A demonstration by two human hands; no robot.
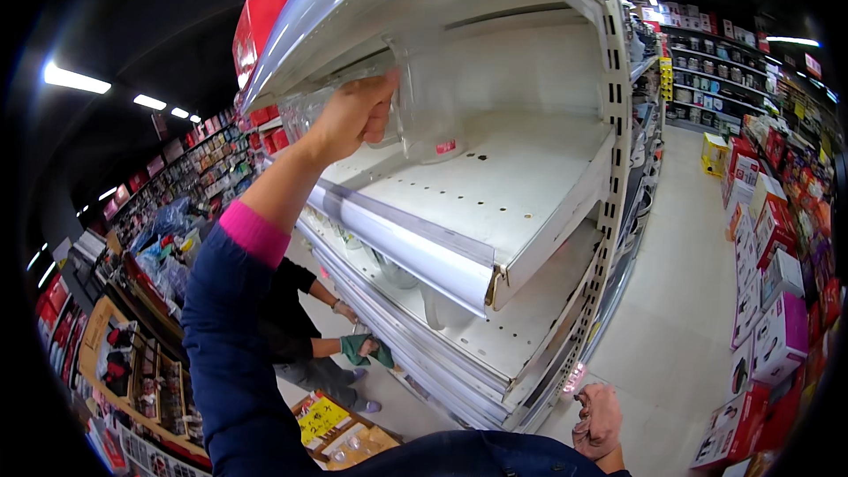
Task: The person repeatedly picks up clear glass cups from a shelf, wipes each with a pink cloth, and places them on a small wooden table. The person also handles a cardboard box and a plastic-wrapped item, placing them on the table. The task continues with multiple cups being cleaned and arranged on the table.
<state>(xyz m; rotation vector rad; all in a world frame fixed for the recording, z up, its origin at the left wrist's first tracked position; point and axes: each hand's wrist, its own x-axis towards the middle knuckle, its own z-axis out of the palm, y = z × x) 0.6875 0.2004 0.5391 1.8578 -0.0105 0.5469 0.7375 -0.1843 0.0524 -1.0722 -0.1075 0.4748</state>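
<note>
My left hand (pixel 361 109) is closed around the handle of a clear glass pitcher (pixel 427 103). The pitcher stands nearly upright at the white metal shelf (pixel 457 179), with a small red sticker low on its side; whether its base touches the shelf I cannot tell. More clear glassware (pixel 301 112) sits to its left, partly covered by my wrist. Low at the right, my right hand (pixel 611 458) grips a bunched pink cloth (pixel 596 419), which hides most of the fingers.
Overhead hangs another shelf (pixel 318 20); a slotted upright (pixel 615 146) bounds the right side. Glassware (pixel 437 308) stands one shelf down. At left, a co-worker's hand (pixel 369 346) holds a green cloth (pixel 354 348). Stacked boxes (pixel 775 338) line the aisle (pixel 682 245).
</note>
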